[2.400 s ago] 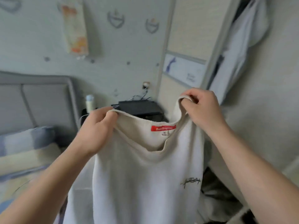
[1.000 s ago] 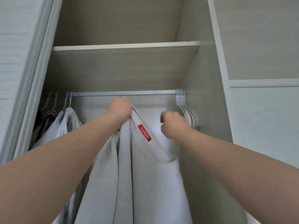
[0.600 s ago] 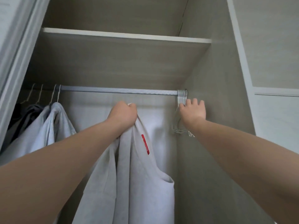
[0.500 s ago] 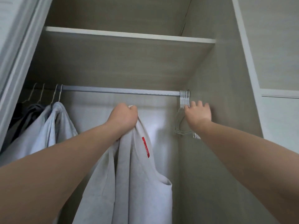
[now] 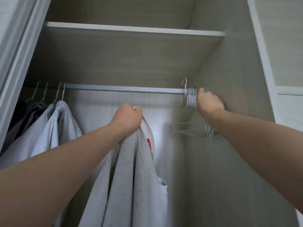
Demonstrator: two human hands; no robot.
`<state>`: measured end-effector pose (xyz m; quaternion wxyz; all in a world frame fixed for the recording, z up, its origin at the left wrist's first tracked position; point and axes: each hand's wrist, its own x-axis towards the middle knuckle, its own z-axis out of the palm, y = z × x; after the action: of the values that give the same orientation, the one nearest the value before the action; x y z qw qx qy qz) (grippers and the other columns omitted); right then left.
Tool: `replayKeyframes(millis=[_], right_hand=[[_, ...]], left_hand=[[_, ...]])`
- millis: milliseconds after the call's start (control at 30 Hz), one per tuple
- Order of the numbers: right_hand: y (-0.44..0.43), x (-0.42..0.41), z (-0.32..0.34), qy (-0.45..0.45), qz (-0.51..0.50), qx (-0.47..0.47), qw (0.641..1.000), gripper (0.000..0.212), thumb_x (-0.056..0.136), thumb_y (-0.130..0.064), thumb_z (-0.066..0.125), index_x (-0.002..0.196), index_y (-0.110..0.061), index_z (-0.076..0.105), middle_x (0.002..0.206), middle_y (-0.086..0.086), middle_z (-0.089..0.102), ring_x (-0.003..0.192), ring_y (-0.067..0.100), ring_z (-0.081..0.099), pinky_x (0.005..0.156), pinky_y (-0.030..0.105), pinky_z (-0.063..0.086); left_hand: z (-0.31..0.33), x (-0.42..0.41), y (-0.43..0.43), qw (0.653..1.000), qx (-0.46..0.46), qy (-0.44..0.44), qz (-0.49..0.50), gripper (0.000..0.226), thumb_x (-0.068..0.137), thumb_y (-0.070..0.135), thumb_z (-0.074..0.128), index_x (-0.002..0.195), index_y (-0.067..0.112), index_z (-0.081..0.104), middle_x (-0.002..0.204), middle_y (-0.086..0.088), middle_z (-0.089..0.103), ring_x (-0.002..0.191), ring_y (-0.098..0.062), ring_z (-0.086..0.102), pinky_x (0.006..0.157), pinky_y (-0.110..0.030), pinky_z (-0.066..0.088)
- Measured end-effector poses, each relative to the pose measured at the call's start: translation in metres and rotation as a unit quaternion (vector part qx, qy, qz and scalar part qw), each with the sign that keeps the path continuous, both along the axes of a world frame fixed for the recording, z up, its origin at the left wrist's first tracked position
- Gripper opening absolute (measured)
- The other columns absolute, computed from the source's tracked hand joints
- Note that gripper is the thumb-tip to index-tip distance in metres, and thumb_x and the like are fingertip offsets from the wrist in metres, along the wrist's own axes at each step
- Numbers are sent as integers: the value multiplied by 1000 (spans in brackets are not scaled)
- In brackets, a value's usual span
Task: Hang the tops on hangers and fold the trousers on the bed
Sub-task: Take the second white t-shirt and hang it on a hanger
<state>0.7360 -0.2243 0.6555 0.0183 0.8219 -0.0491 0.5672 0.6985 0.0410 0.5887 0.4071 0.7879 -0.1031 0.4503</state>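
Note:
I face an open wardrobe. My left hand grips the collar of a white top with a red neck label, holding it up just below the grey rail; the top hangs down bunched. My right hand is at the right end of the rail, fingers curled into a bunch of white wire hangers. One hanger's hook stands lifted above the rail while the other hooks sit on it. No trousers or bed are in view.
At the rail's left end, a pale grey top and a dark garment hang on wire hangers. A shelf runs above the rail. The wardrobe's side wall is right beside my right hand; a door frame is at left.
I turned from the bed side to the wardrobe. My right hand let go of the top, reached the hanger bunch and closed on it; one hook has risen off the rail. My left hand keeps the top.

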Motion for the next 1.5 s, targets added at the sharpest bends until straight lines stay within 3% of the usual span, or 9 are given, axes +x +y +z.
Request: replayKeyframes(millis=[200, 400, 467, 733, 1000, 1133, 1267, 1400, 1500], right_hand=[[7, -46, -11, -43, 98, 87, 990, 16, 92, 4, 39, 99, -10, 36, 115, 29, 61, 105, 49, 60, 76, 44, 42], [1, -136, -41, -75, 274, 223, 933, 16, 95, -6, 43, 83, -7, 53, 90, 16, 55, 82, 35, 51, 69, 29, 35], [-10, -167, -61, -101, 309, 231, 917, 21, 98, -10, 42, 93, -9, 62, 90, 10, 57, 82, 30, 51, 66, 24, 32], [-94, -288, -180, -117, 475, 367, 791, 25, 96, -18, 45, 94, -24, 69, 47, -18, 45, 48, 9, 41, 59, 27, 33], [-209, -431, -300, -98, 555, 452, 691, 23, 89, -24, 44, 86, -35, 64, 53, -11, 39, 42, 10, 32, 41, 19, 28], [-253, -470, -357, 10, 581, 524, 622, 6, 83, -32, 61, 88, -31, 61, 60, 3, 50, 46, 20, 41, 40, 27, 36], [-291, -481, -372, 199, 580, 585, 531, 38, 88, -45, 69, 106, -12, 66, 57, 3, 40, 42, 16, 29, 40, 22, 25], [-316, -496, -411, 241, 522, 575, 582, 32, 102, -26, 52, 100, -1, 73, 52, -2, 27, 41, 13, 18, 41, 19, 16], [-326, -524, -441, 235, 510, 578, 593, 30, 101, -24, 51, 95, -10, 77, 52, -3, 28, 42, 13, 20, 42, 18, 19]], left_hand=[[2, -14, -18, 1000, -1, -4, 0, 36, 100, 24, 38, 68, 9, 46, 65, -6, 48, 58, -20, 44, 51, -30, 30], [11, -70, -49, 1000, 5, -22, 7, 39, 101, 28, 37, 96, -2, 61, 92, -26, 63, 90, -42, 63, 65, -36, 39], [12, -93, -59, 999, 1, -38, 5, 34, 101, 26, 38, 85, 4, 59, 76, -20, 58, 78, -36, 58, 66, -37, 38], [-22, -196, -120, 999, -27, -41, 3, 39, 99, 23, 40, 61, 17, 37, 57, -3, 37, 51, -19, 33, 49, -30, 26], [-100, -291, -198, 998, -43, 8, -38, 28, 91, 25, 42, 64, 20, 44, 62, -8, 40, 61, -19, 39, 57, -29, 29], [-157, -323, -223, 994, -48, 82, -59, 22, 91, 26, 43, 83, 19, 62, 76, -8, 52, 67, -17, 44, 57, -27, 28], [-211, -345, -245, 981, -36, 174, -82, 23, 96, 20, 45, 80, 15, 61, 75, -8, 54, 73, -17, 48, 62, -30, 33], [-256, -358, -271, 967, 48, 242, -69, 30, 98, 13, 42, 77, 0, 58, 75, -13, 60, 72, -21, 51, 63, -31, 36], [-285, -369, -294, 955, 122, 267, -36, 28, 98, 7, 40, 84, -7, 60, 86, -23, 65, 75, -30, 57, 60, -25, 43]])
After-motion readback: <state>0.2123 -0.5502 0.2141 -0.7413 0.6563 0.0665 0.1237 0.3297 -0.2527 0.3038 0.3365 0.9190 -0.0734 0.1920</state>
